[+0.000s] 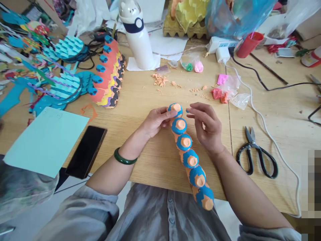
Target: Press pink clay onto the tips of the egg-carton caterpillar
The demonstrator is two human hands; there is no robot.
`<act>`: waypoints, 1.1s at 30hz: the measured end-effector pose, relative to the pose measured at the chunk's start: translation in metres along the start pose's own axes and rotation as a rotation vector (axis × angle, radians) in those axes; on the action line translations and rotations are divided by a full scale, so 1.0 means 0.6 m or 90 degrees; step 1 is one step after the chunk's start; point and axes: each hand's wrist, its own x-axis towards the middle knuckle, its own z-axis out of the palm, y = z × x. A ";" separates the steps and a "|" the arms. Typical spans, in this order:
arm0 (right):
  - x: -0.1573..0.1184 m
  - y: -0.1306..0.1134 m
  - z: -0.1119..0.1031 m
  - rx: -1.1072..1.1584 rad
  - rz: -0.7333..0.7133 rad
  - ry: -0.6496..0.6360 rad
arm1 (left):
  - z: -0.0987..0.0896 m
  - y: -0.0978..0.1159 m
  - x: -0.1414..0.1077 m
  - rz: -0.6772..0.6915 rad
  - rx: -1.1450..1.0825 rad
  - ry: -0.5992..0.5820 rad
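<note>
My left hand [158,121] holds the far end of a long bumpy strip [185,142], its thumb resting by the top bump. The strip is orange with a row of several blue domes, each with an orange knob, and it slants down toward my body past the table's front edge. To the right of the strip's far end is my right hand [207,125], thumb and fingers bent near each other, with a tiny blue bit at a fingertip. Orange crumbs [159,80] lie on the table beyond.
Black-handled scissors [253,145] and a white cable [265,124] lie at right. A phone [87,151] and pale green sheet [47,140] are at left. Behind stand a painted bumpy piece [110,73], a white bottle [140,40] and a red cup [249,45].
</note>
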 end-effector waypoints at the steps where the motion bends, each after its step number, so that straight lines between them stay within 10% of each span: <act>1: 0.002 0.002 -0.005 -0.044 -0.053 -0.018 | -0.001 0.002 0.000 -0.010 -0.014 -0.016; 12: 0.004 0.012 -0.017 -0.210 -0.248 -0.149 | -0.013 -0.015 0.011 -0.017 -0.074 -0.155; 21: -0.002 0.006 -0.016 -0.458 -0.259 -0.187 | -0.016 0.007 -0.002 -0.041 -0.055 -0.130; 28: -0.003 -0.029 0.012 0.122 0.206 0.053 | -0.016 0.008 0.005 0.022 -0.056 -0.117; 33: 0.019 -0.049 0.023 0.388 0.551 -0.077 | -0.017 0.012 0.002 0.027 -0.046 -0.149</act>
